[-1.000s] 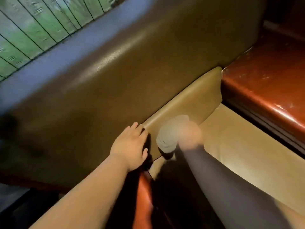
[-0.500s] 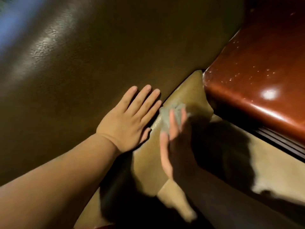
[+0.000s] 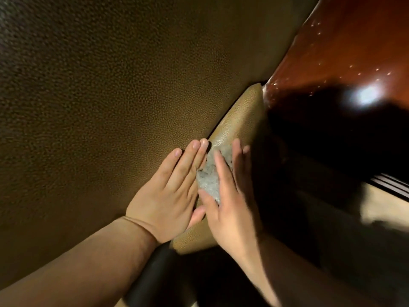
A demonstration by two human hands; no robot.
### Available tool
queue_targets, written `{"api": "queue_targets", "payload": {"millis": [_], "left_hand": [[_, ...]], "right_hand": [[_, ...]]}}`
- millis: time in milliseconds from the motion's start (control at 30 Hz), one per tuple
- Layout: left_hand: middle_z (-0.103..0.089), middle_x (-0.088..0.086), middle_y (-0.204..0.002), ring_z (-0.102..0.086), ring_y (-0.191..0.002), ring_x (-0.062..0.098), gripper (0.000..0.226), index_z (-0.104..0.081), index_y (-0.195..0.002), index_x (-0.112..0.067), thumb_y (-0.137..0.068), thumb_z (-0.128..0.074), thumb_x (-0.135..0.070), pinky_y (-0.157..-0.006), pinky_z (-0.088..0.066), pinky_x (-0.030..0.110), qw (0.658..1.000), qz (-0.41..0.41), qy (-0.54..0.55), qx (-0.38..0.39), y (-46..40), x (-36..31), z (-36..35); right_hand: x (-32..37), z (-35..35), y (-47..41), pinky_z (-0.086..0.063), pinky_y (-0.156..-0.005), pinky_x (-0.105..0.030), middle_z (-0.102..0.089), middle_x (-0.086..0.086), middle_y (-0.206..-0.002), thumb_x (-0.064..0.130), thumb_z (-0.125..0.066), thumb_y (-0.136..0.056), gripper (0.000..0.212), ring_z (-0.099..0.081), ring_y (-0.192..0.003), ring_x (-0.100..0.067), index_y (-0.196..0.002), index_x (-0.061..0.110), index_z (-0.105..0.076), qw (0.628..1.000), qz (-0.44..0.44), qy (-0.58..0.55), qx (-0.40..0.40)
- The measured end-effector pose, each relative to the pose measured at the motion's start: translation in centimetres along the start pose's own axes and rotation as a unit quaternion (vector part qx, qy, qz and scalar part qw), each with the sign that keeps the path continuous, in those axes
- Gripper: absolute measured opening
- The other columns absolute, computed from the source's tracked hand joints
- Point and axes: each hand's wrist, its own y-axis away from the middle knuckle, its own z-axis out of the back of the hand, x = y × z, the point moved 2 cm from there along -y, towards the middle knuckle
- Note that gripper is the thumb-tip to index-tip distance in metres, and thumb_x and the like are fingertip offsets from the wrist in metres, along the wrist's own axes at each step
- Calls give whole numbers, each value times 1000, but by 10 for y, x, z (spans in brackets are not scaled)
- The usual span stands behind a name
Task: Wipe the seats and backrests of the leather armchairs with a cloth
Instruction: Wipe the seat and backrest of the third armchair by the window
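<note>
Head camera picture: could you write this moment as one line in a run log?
left hand flat on brown leather backrest | right hand presses grey cloth into tan seat cushion | glossy wooden armrest beside

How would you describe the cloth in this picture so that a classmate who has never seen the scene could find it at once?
Start at the big dark brown leather backrest filling the left of the view, then follow its lower edge to the lighter tan seat edge. There the left hand and right hand lie close together, and the cloth is between them: the only pale grey, crumpled thing among smooth leather.
</note>
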Motion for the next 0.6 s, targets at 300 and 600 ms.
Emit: {"api": "queue_targets", "payload": {"millis": [300,600], "left_hand": [[-14,33,-170,-16,-159,44,93,-21,-161,12,-105,-26,-63,-131,-5,54,1000,7,-23,-4,-1,0,1],[-23,38,-164,-22,-156,51,85,-20,-161,11,-107,-31,-54,-130,-10,55,999,-15,15,-25,-2,-5,-5]], "right_hand": [[-20,19,-117,-25,-124,-54,-36,-32,-157,15,-54,-105,56,-31,-150,-47,-151,-11,-36,969,-91,-6,-231],[-29,20,-70,-23,-124,-59,-35,-28,-159,11,-40,-105,44,-25,-152,-41,-148,5,-43,980,133,109,-101]]}}
